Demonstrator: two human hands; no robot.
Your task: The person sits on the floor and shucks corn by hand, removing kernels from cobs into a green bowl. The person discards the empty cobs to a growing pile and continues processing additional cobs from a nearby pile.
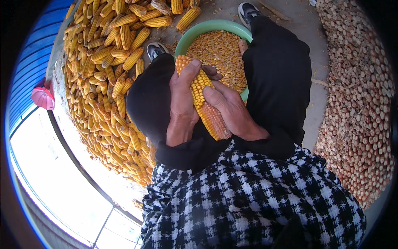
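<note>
An ear of dried yellow corn (200, 88) is held tilted over my lap, partly stripped so that bare pinkish cob shows on its lower right side. My left hand (185, 96) wraps the ear's upper left side, with the thumb near its tip. From the right, my right hand (228, 105) grips the ear, its thumb pressed on the kernels just above the bare part. Beyond the hands, between my legs, a green plastic basin (183, 46) holds many loose kernels (217, 46) and a stripped corn cob (242, 46) at its right side.
A big heap of unshelled corn ears (102, 77) lies on the left and reaches past the basin's far left side. Along the right stretches a large pile of bare cobs (357, 93). Scattered kernels and husk bits lie on the concrete floor (295, 28). A pink umbrella (43, 98) is at the far left.
</note>
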